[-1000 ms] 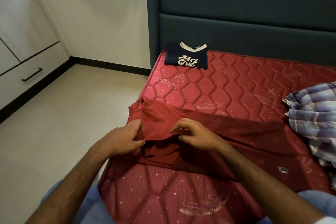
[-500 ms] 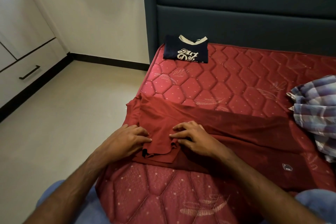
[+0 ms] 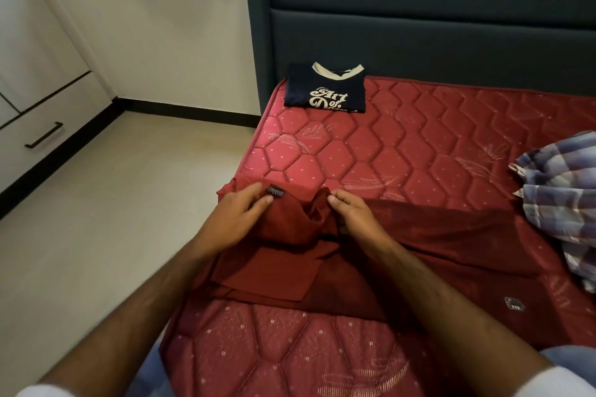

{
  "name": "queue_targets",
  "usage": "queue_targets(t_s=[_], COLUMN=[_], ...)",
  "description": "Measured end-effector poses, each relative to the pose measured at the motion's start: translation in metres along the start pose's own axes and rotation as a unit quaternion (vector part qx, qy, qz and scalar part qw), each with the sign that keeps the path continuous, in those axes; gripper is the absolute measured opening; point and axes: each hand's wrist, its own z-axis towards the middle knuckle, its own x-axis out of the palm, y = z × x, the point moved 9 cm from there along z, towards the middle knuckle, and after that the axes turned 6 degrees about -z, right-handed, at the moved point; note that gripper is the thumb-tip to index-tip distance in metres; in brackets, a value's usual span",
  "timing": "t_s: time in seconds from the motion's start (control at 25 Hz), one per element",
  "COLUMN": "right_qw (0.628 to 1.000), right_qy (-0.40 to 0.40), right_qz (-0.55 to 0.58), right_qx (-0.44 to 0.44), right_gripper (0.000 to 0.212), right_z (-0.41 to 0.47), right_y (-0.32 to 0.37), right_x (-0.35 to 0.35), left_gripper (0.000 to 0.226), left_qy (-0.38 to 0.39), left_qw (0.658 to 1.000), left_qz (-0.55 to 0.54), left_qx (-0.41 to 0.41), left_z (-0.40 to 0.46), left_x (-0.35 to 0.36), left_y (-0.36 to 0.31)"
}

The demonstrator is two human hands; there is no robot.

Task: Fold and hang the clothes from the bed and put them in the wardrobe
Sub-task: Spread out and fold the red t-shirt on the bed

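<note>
A dark red garment (image 3: 429, 235) lies spread across the red quilted mattress (image 3: 403, 145) in front of me. Its left end is bunched up near the mattress edge, with a small dark label showing. My left hand (image 3: 238, 219) pinches the cloth beside that label. My right hand (image 3: 351, 216) grips the raised fold of the same garment just to the right. A folded navy T-shirt (image 3: 325, 90) with cream lettering sits at the head of the bed. A crumpled blue checked shirt (image 3: 561, 196) lies at the right edge.
A dark green padded headboard (image 3: 419, 19) stands behind the mattress. White wardrobe drawers with a black handle (image 3: 43, 135) line the left wall. Pale floor (image 3: 122, 203) runs between the wardrobe and the bed.
Both hands have moved away from me, from the flat folded sleeve to the garment's far left edge, and lifted the cloth into a bunch. The label has come into view.
</note>
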Motion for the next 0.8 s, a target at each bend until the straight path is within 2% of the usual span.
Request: queue_targets(t_s=[0.08,0.16,0.2,0.28,0.32,0.4,0.48,0.56,0.64,0.72,0.8], right_qw=[0.996,0.992,0.992,0.996,0.998,0.997,0.994,0.996,0.998,0.996,0.995], right_qy=[-0.025,-0.018,-0.013,0.004,-0.001,-0.056,-0.096,-0.071,-0.027,-0.019,-0.035], right_qz=[-0.004,0.001,-0.009,-0.036,-0.036,-0.035,-0.028,-0.028,-0.047,-0.083,-0.095], right_qx=[0.084,0.128,0.124,0.079,0.055,0.028,0.033,0.043,0.038,0.022,0.013], right_gripper=[0.026,0.017,0.011,0.040,0.049,0.049,0.044,0.051,0.065,0.068,0.062], right_z=[0.014,0.018,0.018,0.021,0.020,0.019,0.016,0.013,0.013,0.014,0.016], right_y=[-0.021,-0.034,-0.036,-0.035,-0.032,-0.034,-0.038,-0.041,-0.038,-0.033,-0.029], right_x=[-0.002,0.000,-0.001,-0.006,-0.010,-0.022,-0.029,-0.027,-0.021,-0.023,-0.026], left_gripper=[0.037,0.034,0.029,0.016,0.018,0.022,0.017,0.009,0.020,0.023,0.030], left_qy=[-0.015,0.018,0.038,0.022,-0.009,-0.101,-0.143,-0.101,-0.045,-0.072,-0.119], left_qw=[0.974,0.940,0.942,0.954,0.957,0.958,0.958,0.963,0.978,0.986,0.978], left_qz=[-0.167,-0.239,-0.225,-0.207,-0.212,-0.196,-0.171,-0.167,-0.146,-0.116,-0.145], left_qx=[-0.152,-0.242,-0.244,-0.214,-0.199,-0.181,-0.182,-0.184,-0.140,-0.093,-0.091], left_z=[0.016,0.019,0.020,0.022,0.023,0.022,0.018,0.015,0.017,0.020,0.018], left_x=[0.008,0.023,0.030,0.030,0.026,0.010,0.002,0.010,0.019,0.012,0.002], left_y=[0.033,0.059,0.068,0.079,0.082,0.090,0.093,0.086,0.072,0.067,0.076])
